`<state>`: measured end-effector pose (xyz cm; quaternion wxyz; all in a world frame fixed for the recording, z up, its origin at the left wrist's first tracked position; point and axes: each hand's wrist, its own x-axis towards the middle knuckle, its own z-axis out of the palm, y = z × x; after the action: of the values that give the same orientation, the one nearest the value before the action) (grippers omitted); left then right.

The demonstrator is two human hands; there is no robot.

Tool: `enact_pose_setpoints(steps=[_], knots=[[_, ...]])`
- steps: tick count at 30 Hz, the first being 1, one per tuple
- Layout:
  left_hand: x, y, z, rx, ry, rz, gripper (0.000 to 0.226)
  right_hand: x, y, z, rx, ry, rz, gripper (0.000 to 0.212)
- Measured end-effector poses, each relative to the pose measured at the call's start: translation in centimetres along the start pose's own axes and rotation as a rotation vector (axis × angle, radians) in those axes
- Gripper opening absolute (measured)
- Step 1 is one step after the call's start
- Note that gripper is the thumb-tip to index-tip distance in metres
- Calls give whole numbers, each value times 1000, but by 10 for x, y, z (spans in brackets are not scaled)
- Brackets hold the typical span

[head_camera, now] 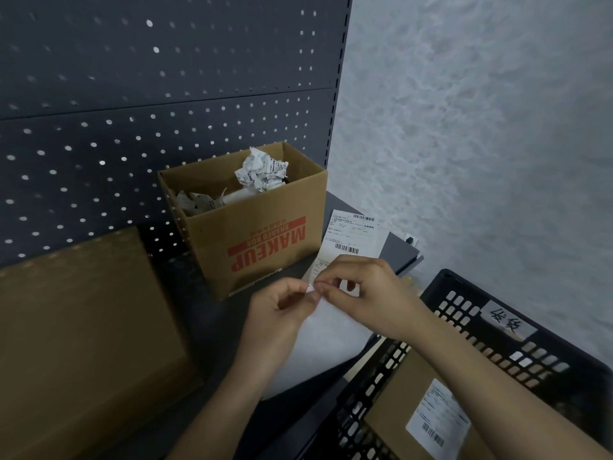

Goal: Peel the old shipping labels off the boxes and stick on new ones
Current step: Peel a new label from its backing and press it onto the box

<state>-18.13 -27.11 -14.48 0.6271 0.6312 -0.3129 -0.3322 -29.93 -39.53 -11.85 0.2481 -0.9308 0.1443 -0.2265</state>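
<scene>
A white label sheet (pixel 326 340) hangs between both hands above the dark shelf. My left hand (pixel 282 322) pinches its top corner from the left. My right hand (pixel 368 293) pinches the same corner from the right, fingertips nearly touching the left ones. Behind them lies a strip of printed shipping labels (pixel 353 239) with barcodes. A plain closed cardboard box (pixel 83 327) sits on the shelf at the left. Another cardboard box (pixel 408 386) bearing a white shipping label (pixel 438 416) lies in the black crate at lower right.
An open "MAKEUP" cardboard box (pixel 265 234) holds crumpled peeled labels (pixel 262 171). A black plastic crate (pixel 497 330) with a handwritten tag stands at the right. A dark pegboard (pixel 166 78) backs the shelf (pixel 212 313); a pale wall is at the right.
</scene>
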Motion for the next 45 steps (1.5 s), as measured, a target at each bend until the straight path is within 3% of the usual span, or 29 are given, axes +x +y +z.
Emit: enact_pose_setpoints(steps=[13,19,23,45], knots=[[-3,-2,4,25,-52,-8,9,-7,3,-2,12,-49,111,10],[-5,2,5,108,-13,-28,21,-7,5,-3,58,73,271,10],[-2,-5,4,265,-19,57,34,-5,10,-4,103,142,349,11],[8,-7,-1,703,-57,88,32,13,45,-20,115,399,562,18]])
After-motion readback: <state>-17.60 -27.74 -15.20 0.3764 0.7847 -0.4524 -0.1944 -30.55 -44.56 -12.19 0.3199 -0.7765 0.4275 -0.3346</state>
